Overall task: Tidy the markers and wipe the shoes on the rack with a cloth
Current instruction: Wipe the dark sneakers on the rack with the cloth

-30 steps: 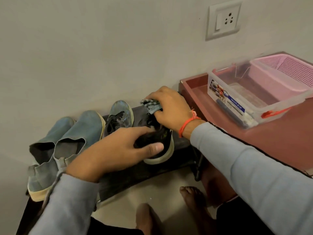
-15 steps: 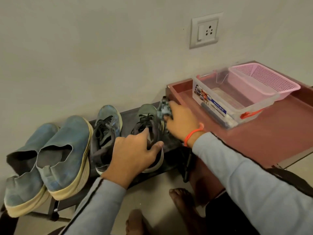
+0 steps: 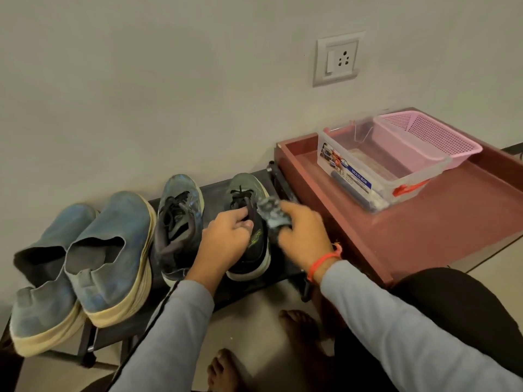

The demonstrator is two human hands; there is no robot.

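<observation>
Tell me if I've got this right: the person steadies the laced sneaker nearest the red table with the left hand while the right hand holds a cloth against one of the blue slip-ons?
Not quite. In the head view the right hand holds the cloth against the same laced sneaker that the left hand steadies, nearest the red table. The blue slip-ons sit untouched at the rack's other end.

Both hands (image 3: 226,236) (image 3: 301,233) forward — fingers (image 3: 240,215) curled.

At frame centre, my grey-green laced sneaker (image 3: 249,222) sits upright on the dark rack (image 3: 283,274); a crumpled blue-grey cloth (image 3: 272,213) touches its right side.
</observation>
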